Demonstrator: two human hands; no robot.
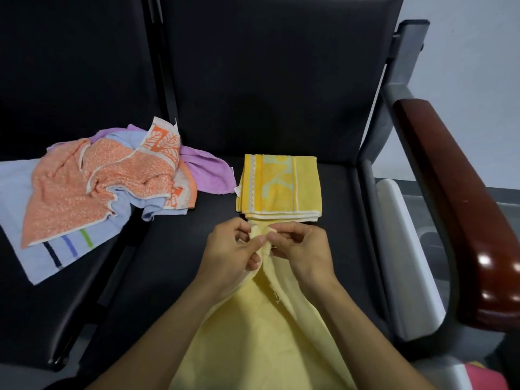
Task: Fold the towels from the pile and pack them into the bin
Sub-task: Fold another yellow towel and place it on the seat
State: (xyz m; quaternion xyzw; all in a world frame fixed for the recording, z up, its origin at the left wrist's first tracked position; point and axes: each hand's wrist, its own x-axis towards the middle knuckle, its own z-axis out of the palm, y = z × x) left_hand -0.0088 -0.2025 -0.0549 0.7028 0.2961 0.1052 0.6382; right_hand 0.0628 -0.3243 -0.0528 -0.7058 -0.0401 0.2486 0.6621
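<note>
**Matching corners on pale yellow towel, fold not yet made**

Step in hand, as I read it: I'm lining up the top edge of the pale yellow towel (261, 327) before the 1st fold. Both hands sit together at the towel's upper end. My left hand (233, 251) pinches the bunched edge between thumb and fingers; my right hand (299, 250) pinches the same gathered bit from the other side, fingertips nearly touching the left's. So both are clamped on cloth, neither loose.

The towel hangs from that pinch down toward me between my forearms, draped, not flat. It's plain, soft terry, with 1 loose thread or frayed spot along a crease near the middle. Top edge is crumpled, so I can't tell which corners I've actually got.

Next move, my guess: pull the hands apart along the edge to find true corners, tension the cloth, then lay it on the black seat (174, 277) and fold. Needs clear seat space in front of me.

1 folded yellow towel (278, 187) with a patterned band lies on the seat just beyond my hands, near but not touching. The pile (107, 178) sits to the left on the next seat: orange, lilac and a light blue striped one, all unfolded. No bin is in view, so packing looks some way off. Red-brown armrest (461, 198) at right.
</note>
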